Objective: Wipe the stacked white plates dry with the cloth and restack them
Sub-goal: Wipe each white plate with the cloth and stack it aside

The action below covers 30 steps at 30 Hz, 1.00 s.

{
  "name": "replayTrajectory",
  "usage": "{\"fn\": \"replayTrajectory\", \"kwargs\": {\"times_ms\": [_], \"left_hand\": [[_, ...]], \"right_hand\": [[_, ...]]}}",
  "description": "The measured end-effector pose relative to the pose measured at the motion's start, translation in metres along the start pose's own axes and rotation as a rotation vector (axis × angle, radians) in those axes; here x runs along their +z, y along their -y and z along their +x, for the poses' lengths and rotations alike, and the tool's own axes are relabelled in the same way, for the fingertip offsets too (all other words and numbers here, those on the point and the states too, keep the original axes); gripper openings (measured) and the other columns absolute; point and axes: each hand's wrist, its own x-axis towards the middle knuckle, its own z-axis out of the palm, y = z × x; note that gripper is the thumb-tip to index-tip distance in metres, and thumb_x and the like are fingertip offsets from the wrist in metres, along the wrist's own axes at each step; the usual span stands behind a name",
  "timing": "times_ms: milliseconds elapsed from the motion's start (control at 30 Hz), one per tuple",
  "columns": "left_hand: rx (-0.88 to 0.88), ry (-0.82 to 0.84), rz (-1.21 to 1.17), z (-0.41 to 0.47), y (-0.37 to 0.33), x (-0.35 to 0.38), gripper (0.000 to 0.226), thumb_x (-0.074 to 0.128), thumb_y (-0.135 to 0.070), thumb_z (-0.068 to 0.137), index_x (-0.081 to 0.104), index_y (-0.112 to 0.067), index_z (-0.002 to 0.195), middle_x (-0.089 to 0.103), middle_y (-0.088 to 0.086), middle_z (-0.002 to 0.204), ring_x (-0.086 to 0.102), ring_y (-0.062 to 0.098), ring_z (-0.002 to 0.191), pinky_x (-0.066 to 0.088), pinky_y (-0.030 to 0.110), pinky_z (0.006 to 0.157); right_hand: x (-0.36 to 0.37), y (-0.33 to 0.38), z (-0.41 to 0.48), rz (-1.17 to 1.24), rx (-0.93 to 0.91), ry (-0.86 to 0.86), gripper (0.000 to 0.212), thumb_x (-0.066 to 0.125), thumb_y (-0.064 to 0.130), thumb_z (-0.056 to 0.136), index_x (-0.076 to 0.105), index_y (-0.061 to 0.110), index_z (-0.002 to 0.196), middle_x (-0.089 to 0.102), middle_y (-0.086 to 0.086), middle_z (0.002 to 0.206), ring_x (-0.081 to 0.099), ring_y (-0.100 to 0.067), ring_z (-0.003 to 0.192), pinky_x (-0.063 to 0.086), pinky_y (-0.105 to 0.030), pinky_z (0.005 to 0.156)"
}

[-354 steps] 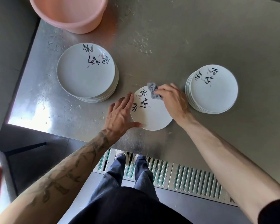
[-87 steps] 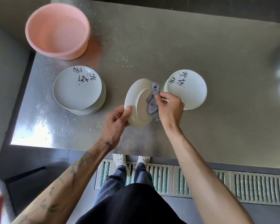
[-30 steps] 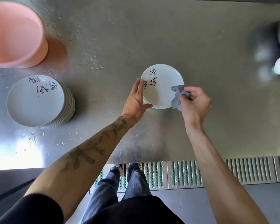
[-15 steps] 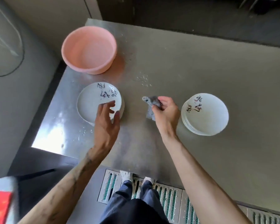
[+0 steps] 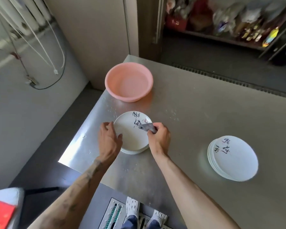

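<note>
My right hand (image 5: pixel 158 138) had just moved the pinched cloth (image 5: pixel 146 127) onto the top plate (image 5: pixel 130 134) of the left pile (image 5: pixel 132 152). My left hand (image 5: pixel 109 141) gripped its rim. I think a new wipe was starting.

A steel table (image 5: pixel 205 116) fills the middle of the room. Toward its eleven o'clock corner a pink plastic basin (image 5: pixel 128 83) sits upright. Water drops (image 5: pixel 172 113) speckle the metal at about five o'clock from the basin. Beyond the table, at one o'clock, a dark shelf (image 5: pixel 221 34) holds blurred bags and bottles, a yellow bottle (image 5: pixel 270 36) among them. A long floor grate (image 5: pixel 229 79) runs along the table's far edge. At ten o'clock, white cords (image 5: pixel 45 52) and a black cable (image 5: pixel 56 80) hang down the wall beside pale pipes (image 5: pixel 23 19). At six o'clock a metal drain grate (image 5: pixel 114 215) lies in the floor. At seven o'clock sits a red-and-white object (image 5: pixel 3 210), too blurred to name.
</note>
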Motion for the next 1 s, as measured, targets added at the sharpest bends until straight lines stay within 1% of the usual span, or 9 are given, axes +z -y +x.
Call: {"fn": "replayTrajectory", "kwargs": {"times_ms": [200, 367, 433, 567, 667, 767, 867, 933, 1000], "left_hand": [[-0.02, 0.095, -0.095, 0.007, 0.016, -0.002, 0.045, 0.073, -0.007, 0.087, 0.058, -0.001, 0.129, 0.047, 0.016, 0.117, 0.049, 0.034, 0.109, 0.039, 0.033, 0.08], [-0.049, 0.061, -0.154, 0.006, 0.014, 0.001, 0.05, 0.076, -0.002, 0.081, 0.06, -0.003, 0.129, 0.047, 0.013, 0.115, 0.05, 0.031, 0.104, 0.045, 0.035, 0.085], [-0.076, 0.054, -0.19, 0.008, 0.013, 0.001, 0.05, 0.075, 0.0, 0.08, 0.06, -0.002, 0.128, 0.047, 0.013, 0.117, 0.051, 0.032, 0.105, 0.047, 0.036, 0.087], [-0.134, 0.039, -0.245, 0.012, 0.011, 0.0, 0.042, 0.07, 0.006, 0.079, 0.061, 0.0, 0.12, 0.046, 0.014, 0.117, 0.053, 0.034, 0.103, 0.047, 0.035, 0.084], [-0.163, 0.012, -0.268, 0.009, 0.012, 0.001, 0.037, 0.066, 0.009, 0.078, 0.061, 0.0, 0.113, 0.047, 0.014, 0.113, 0.053, 0.035, 0.101, 0.048, 0.037, 0.082], [-0.165, -0.013, -0.294, 0.004, 0.009, 0.002, 0.037, 0.064, 0.011, 0.077, 0.059, -0.001, 0.112, 0.046, 0.012, 0.11, 0.053, 0.036, 0.103, 0.051, 0.043, 0.085], [-0.131, -0.047, -0.325, 0.005, 0.0, -0.001, 0.041, 0.062, 0.011, 0.076, 0.058, -0.002, 0.115, 0.048, 0.01, 0.108, 0.053, 0.035, 0.104, 0.05, 0.043, 0.085], [-0.096, -0.06, -0.331, 0.006, -0.007, -0.005, 0.043, 0.062, 0.012, 0.076, 0.06, -0.001, 0.117, 0.051, 0.011, 0.11, 0.054, 0.033, 0.101, 0.046, 0.037, 0.081], [-0.039, -0.058, -0.336, 0.003, -0.017, -0.004, 0.044, 0.062, 0.012, 0.077, 0.06, 0.0, 0.119, 0.054, 0.014, 0.114, 0.056, 0.031, 0.095, 0.045, 0.034, 0.078]], "right_hand": [[-0.005, -0.005, 0.001, -0.014, 0.058, 0.01, 0.022, 0.063, -0.004, 0.079, 0.071, 0.01, 0.093, 0.066, 0.005, 0.076, 0.068, -0.026, 0.085, 0.047, -0.029, 0.073], [0.001, -0.004, 0.001, -0.036, 0.033, -0.021, 0.027, 0.061, -0.006, 0.079, 0.071, 0.009, 0.099, 0.075, -0.005, 0.094, 0.066, -0.027, 0.09, 0.052, -0.036, 0.081], [0.003, -0.004, 0.001, -0.072, 0.023, -0.024, 0.022, 0.059, -0.006, 0.079, 0.068, 0.01, 0.091, 0.072, -0.01, 0.093, 0.058, -0.03, 0.082, 0.048, -0.035, 0.077], [0.003, 0.001, 0.004, -0.102, 0.037, -0.016, 0.02, 0.053, -0.007, 0.074, 0.051, 0.012, 0.066, 0.053, -0.004, 0.062, 0.037, -0.028, 0.068, 0.034, -0.036, 0.058], [0.0, 0.002, 0.004, -0.091, 0.022, -0.016, 0.026, 0.051, -0.007, 0.07, 0.039, 0.013, 0.06, 0.038, 0.002, 0.049, 0.03, -0.025, 0.063, 0.024, -0.032, 0.05], [-0.001, -0.002, 0.005, -0.053, 0.057, 0.003, 0.015, 0.053, -0.005, 0.072, 0.052, 0.008, 0.065, 0.053, 0.002, 0.05, 0.042, -0.032, 0.062, 0.038, -0.032, 0.052], [-0.005, -0.006, 0.006, 0.001, 0.109, 0.002, 0.012, 0.057, -0.002, 0.075, 0.067, 0.003, 0.08, 0.071, -0.009, 0.071, 0.063, -0.035, 0.075, 0.053, -0.038, 0.066], [-0.011, -0.01, 0.003, 0.034, 0.123, -0.02, 0.011, 0.061, 0.001, 0.076, 0.069, 0.008, 0.079, 0.072, -0.006, 0.071, 0.067, -0.031, 0.076, 0.054, -0.037, 0.068], [-0.023, -0.016, -0.003, 0.116, 0.164, -0.056, 0.018, 0.065, 0.003, 0.076, 0.07, 0.02, 0.075, 0.072, 0.005, 0.065, 0.069, -0.016, 0.068, 0.054, -0.029, 0.063]]}}
